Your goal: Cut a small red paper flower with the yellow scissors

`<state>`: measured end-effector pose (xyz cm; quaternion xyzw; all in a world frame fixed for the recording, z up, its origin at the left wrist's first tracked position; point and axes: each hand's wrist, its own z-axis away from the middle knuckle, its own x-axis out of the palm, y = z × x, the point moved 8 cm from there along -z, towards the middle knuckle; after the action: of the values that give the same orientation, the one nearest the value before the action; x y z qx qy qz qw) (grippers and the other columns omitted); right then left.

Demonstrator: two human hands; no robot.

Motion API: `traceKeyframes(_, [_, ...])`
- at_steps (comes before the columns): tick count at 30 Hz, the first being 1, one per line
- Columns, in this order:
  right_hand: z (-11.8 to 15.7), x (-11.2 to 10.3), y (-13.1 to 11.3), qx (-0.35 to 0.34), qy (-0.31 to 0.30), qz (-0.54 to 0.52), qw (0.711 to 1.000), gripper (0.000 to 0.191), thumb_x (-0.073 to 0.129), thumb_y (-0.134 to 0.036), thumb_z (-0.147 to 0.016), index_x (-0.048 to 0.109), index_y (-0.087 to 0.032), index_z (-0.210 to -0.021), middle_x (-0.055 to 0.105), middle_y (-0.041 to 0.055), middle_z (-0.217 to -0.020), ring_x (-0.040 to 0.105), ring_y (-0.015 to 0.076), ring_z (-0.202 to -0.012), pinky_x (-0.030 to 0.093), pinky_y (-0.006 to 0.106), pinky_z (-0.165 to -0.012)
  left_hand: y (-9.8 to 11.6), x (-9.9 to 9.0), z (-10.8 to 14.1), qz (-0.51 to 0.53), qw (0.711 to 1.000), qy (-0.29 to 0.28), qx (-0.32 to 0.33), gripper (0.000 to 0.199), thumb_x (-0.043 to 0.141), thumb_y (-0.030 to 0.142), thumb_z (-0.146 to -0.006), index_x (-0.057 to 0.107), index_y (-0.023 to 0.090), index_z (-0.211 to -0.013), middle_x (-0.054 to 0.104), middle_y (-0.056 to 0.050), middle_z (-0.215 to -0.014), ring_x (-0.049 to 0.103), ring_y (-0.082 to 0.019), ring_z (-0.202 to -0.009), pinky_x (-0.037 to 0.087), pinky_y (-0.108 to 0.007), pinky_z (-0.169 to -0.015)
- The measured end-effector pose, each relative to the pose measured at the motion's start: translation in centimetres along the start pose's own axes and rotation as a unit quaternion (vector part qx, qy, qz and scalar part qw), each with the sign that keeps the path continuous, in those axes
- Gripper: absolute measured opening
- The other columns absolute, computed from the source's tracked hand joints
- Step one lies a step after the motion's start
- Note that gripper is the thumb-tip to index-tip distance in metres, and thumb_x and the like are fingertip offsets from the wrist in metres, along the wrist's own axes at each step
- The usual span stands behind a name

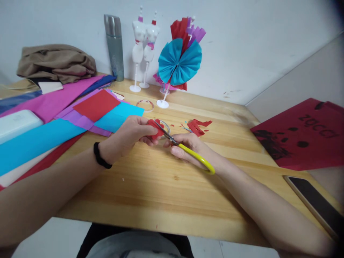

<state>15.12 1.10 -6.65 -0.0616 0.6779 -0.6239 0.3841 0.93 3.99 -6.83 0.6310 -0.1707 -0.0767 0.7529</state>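
Grainy wooden table (150,200) — scalloped red paper (152,124) in left grip (137,129), yellow-handled scissors (195,155) in right grip (194,142)

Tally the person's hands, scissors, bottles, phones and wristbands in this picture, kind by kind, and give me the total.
Left hand and right hand: 2
Scissors: 1
Bottle: 1
Phone: 1
Wristband: 1
Total: 6

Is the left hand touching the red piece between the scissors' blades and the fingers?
Touching. The head view shows it: the left hand pinches the red piece, its thumb lying across the paper's upper face.
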Motion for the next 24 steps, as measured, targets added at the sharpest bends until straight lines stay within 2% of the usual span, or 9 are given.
traceKeyframes(24, [0.00, -0.36, -0.30, -0.003, 0.039, -0.041, 0.998, 0.057, 0.070, -0.075, -0.082, 0.056, -0.020, -0.074, 0.040, -0.0063, -0.057, 0.034, 0.0097, -0.049, 0.024, 0.028, -0.046, -0.35, 0.18, -0.14, 0.038, 0.999, -0.017, 0.011, 0.010, 0.077, 0.020, -0.071, 0.077, 0.011, -0.067, 0.074, -0.005, -0.066, 0.066, -0.011, -0.059, 0.053, -0.021, -0.059])
